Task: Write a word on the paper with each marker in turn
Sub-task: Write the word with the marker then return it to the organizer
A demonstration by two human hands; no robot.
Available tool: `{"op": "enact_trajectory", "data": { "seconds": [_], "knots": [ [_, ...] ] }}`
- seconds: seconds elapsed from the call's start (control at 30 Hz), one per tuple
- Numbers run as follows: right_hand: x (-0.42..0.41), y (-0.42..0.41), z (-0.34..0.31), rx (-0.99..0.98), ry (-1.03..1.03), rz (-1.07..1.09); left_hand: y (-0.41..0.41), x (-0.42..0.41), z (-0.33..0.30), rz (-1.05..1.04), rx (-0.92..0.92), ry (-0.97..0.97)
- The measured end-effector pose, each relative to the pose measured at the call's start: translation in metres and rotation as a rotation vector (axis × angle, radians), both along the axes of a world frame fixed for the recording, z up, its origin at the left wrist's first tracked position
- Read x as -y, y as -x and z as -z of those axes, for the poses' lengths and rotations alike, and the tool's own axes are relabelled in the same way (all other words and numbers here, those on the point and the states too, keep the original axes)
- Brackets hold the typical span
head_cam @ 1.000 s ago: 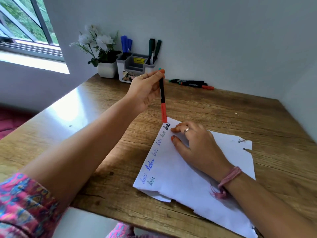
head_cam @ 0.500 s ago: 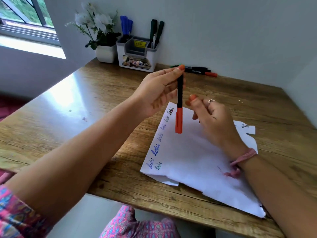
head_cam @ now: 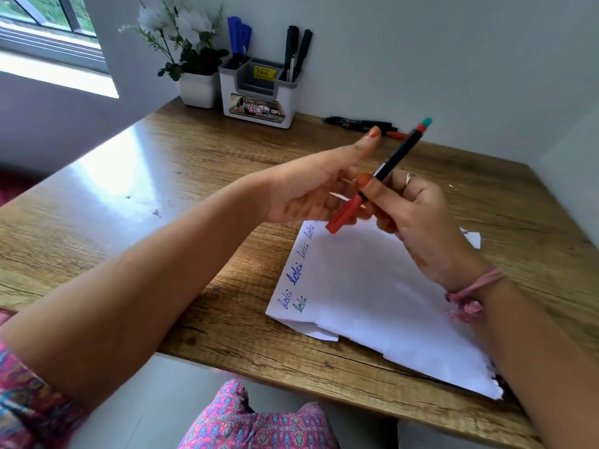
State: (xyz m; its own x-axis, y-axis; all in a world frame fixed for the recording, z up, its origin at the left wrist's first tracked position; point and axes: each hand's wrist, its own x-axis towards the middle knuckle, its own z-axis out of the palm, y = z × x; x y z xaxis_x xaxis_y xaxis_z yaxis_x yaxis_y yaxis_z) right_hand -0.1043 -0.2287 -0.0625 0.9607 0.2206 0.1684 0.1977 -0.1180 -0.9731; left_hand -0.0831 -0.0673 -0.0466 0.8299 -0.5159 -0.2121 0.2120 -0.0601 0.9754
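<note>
Head view — left hand [head_cam: 311, 189] partly hides marker [head_cam: 382, 171] cap — grip unclear.

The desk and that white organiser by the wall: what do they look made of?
Desk: wood or a wood-look laminate, going by the printed-looking grain and knots; smooth, semi-gloss finish, since window light glares off it. Organiser: most likely moulded plastic, white shell with grey inserts, even colour, rounded corners.
</note>
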Motion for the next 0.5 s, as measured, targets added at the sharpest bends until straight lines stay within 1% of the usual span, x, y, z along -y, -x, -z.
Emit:
{"op": "enact_trajectory", "data": {
  "seconds": [0.03, 0.1, 0.17, 0.27, 0.37, 0.5],
  "knots": [
    [0.001, 0.0, -0.001, 0.009, -0.001, -0.003, 0.001, -0.001, -0.001, 0.058, -0.007, -0.044],
    [0.002, -0.001, -0.001, 0.045, 0.016, -0.001, 0.003, -0.003, -0.003, 0.101, -0.012, -0.072],
    [0.002, -0.002, 0.0, 0.064, 0.026, 0.003, 0.004, -0.003, -0.005, 0.105, -0.006, -0.072],
    [0.004, -0.004, 0.0, 0.033, -0.002, 0.02, 0.006, 0.0, -0.003, 0.112, 0.062, -0.094],
    [0.004, -0.004, -0.001, 0.04, -0.027, 0.026, 0.007, 0.005, 0.0, 0.11, 0.13, -0.092],
    [0.001, -0.002, 0.0, 0.034, -0.065, 0.022, 0.006, 0.008, 0.003, 0.096, 0.176, -0.083]
  ]
}}
